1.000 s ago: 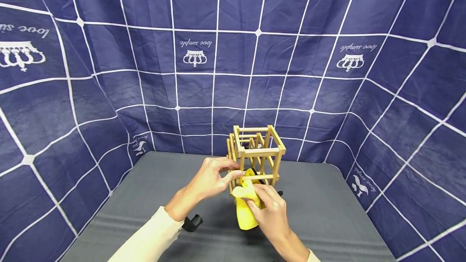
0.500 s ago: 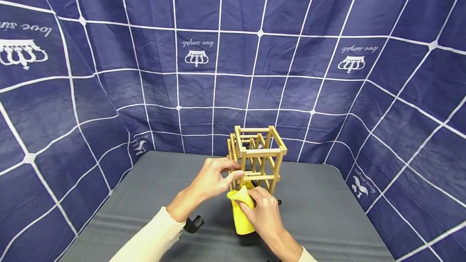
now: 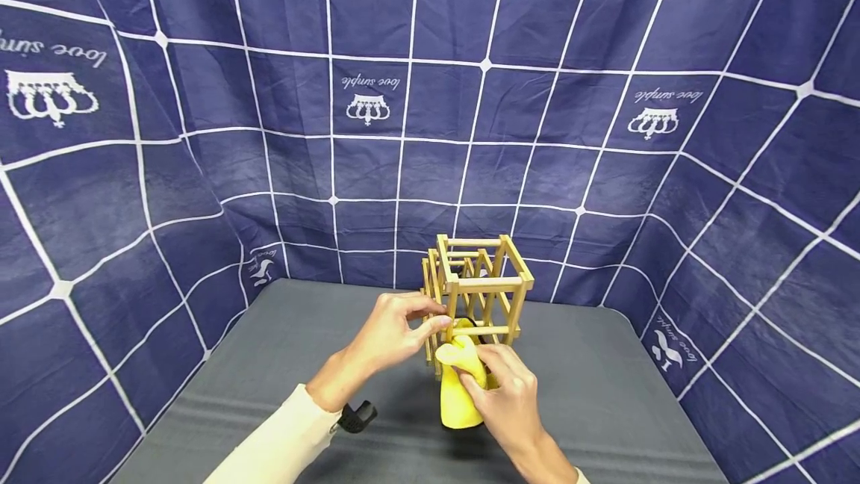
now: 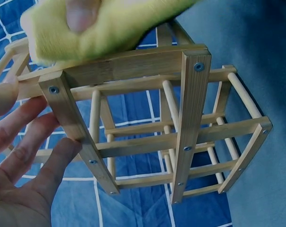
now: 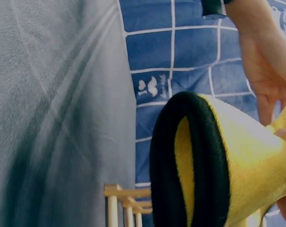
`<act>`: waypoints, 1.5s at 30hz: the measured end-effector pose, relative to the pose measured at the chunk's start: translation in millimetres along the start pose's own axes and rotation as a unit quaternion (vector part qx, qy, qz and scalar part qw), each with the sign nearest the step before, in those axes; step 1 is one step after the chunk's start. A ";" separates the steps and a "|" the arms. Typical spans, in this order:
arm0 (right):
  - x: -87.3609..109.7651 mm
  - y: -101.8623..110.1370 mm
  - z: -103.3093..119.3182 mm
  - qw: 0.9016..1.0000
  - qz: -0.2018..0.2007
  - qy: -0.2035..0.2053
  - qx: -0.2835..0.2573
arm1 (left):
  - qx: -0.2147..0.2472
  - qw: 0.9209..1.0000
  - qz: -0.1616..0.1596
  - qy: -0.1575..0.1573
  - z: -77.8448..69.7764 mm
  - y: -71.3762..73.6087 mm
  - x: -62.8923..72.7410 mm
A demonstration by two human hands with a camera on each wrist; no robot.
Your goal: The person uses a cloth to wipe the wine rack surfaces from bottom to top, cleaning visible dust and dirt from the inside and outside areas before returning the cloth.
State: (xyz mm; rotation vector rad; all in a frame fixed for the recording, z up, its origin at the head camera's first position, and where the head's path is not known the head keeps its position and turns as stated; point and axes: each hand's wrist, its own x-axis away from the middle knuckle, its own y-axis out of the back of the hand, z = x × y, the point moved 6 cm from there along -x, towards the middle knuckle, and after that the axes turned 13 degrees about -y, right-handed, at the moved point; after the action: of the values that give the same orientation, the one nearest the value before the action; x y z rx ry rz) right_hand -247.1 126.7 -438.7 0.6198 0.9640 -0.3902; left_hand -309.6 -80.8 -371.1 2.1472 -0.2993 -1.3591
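Note:
A light wooden rack of slats and dowels point(image 3: 489, 285) stands on the grey surface in the head view. My left hand point(image 3: 392, 331) holds its near left post, thumb on one side and fingers on the other; the left wrist view shows those fingers point(image 4: 58, 163) against a slat. My right hand point(image 3: 516, 398) pinches a bunched yellow cloth point(image 3: 458, 398) at a lower bar of the rack. Black edging runs along the folded cloth point(image 5: 247, 156) in the right wrist view. Part of the cloth passes behind the bar, and the right fingertips are partly hidden by it.
A grey cloth-covered surface point(image 3: 282, 364) lies under the rack. Dark blue curtains with white grid lines point(image 3: 363, 170) hang behind and at both sides. A black strap-like piece point(image 3: 358, 417) is by the left wrist.
My right hand drew the yellow cloth left and toward me, then back right and up along the lower bar. The left hand kept its hold on the rack.

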 end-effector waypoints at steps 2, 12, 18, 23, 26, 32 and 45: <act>-0.3 13.2 -2.0 1.000 -0.020 0.011 -0.021 | 0.003 1.000 -0.008 -0.005 -0.7 1.0 -0.9; -32.0 75.5 19.7 0.969 -0.184 0.149 -0.070 | -0.013 0.992 -0.112 -0.055 -9.8 23.2 -13.4; -45.1 73.8 29.0 0.960 -0.133 0.238 0.058 | -0.068 0.984 -0.113 -0.118 -21.9 30.2 -32.6; -38.8 42.7 14.5 0.965 0.000 0.209 0.162 | -0.082 0.983 -0.100 -0.127 -22.0 29.5 -37.6; -36.2 29.8 11.1 0.965 0.032 0.186 0.183 | -0.069 0.984 -0.099 -0.129 -20.9 29.1 -38.3; -43.9 5.1 23.3 0.961 0.043 0.192 0.197 | -0.060 0.985 -0.097 -0.133 -21.3 32.5 -41.4; -51.9 20.9 19.1 0.955 0.031 0.166 0.245 | -0.052 0.985 -0.090 -0.136 -19.8 35.4 -44.6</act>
State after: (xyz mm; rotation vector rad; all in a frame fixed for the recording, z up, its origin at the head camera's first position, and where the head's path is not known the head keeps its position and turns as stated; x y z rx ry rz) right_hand -250.2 132.2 -379.9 1.1925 1.1725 -0.4841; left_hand -308.5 -81.5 -310.9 1.9405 -0.1357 -1.7368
